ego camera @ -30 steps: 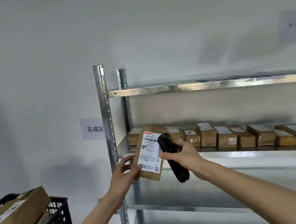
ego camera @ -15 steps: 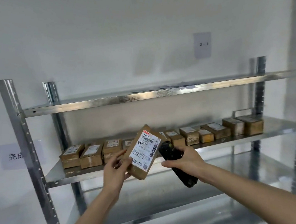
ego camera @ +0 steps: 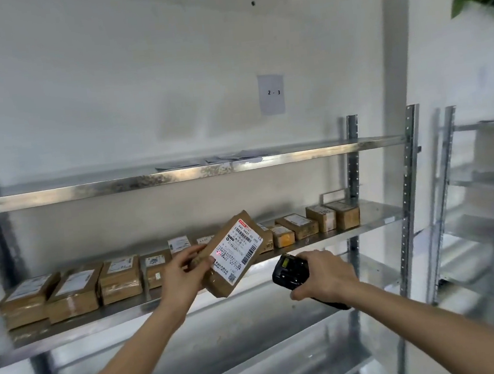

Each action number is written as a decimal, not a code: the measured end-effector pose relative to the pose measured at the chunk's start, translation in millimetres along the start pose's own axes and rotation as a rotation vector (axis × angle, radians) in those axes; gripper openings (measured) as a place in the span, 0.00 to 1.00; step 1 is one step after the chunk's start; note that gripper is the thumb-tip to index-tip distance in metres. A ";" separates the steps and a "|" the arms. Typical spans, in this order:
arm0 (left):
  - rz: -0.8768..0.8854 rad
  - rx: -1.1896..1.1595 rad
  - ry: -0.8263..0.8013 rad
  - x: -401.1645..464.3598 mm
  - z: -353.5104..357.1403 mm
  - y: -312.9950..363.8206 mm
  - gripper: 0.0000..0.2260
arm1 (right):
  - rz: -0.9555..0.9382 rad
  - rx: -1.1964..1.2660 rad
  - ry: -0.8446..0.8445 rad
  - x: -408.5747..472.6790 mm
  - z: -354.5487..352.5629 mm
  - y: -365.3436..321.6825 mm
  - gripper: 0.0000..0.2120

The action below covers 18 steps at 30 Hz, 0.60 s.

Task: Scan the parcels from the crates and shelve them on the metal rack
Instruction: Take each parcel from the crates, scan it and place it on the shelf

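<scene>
A: What are the hands doing?

B: The left hand [ego camera: 185,274] pinches the parcel [ego camera: 230,254] by its edge, in the middle of the frame. The right hand [ego camera: 325,273] is wrapped around the scanner [ego camera: 289,272], just beside it.

A: How to scan well?

B: I think keep the parcel steady and put the red dot on the stripes.

A: How does it look?

B: A tilted brown box with a white label, in front of the metal rack's [ego camera: 177,175] middle shelf of parcels.
</scene>
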<state>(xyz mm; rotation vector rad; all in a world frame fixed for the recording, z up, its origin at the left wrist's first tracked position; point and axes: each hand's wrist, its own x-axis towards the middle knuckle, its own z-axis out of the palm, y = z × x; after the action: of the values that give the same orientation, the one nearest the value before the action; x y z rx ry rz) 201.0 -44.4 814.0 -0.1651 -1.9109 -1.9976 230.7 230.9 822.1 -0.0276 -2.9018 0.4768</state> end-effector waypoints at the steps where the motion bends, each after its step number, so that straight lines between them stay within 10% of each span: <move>1: 0.004 0.008 -0.007 0.6 2.9 -0.4 0.14 | 0.012 -0.028 0.002 -1.5 -0.5 2.7 0.35; 18: -0.026 0.009 -0.043 4.1 28.7 -6.0 0.15 | 0.058 -0.202 0.038 -7.9 -8.9 26.4 0.32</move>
<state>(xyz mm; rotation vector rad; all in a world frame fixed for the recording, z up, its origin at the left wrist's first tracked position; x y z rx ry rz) 190.3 -17.0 811.9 -0.1830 -1.9583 -2.0174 239.9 258.3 820.4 -0.1488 -2.9056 0.1879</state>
